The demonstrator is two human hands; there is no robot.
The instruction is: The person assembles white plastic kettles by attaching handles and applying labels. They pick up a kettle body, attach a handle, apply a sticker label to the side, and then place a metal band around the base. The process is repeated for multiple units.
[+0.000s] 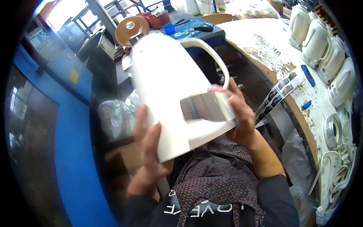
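A white plastic jug body (166, 83) with a curved handle (215, 55) is held up in front of me, tilted. Low on its side, near the base edge, sits a shiny silvery rectangular panel (206, 107). My left hand (149, 147) is closed against the jug's left side, somewhat blurred. On the other side my right hand (244, 117) grips the lower edge beside the panel, below the handle. Part of the right fingers is hidden behind the jug.
Several similar white jugs (315, 39) stand on the worn white table (261, 41) at right. There lie a blue utility knife (307, 75), a strip of stickers (280, 90), a tape roll (332, 130) and white handles (331, 170). Blue machinery (73, 140) stands left; a mouse (203, 27) lies far back.
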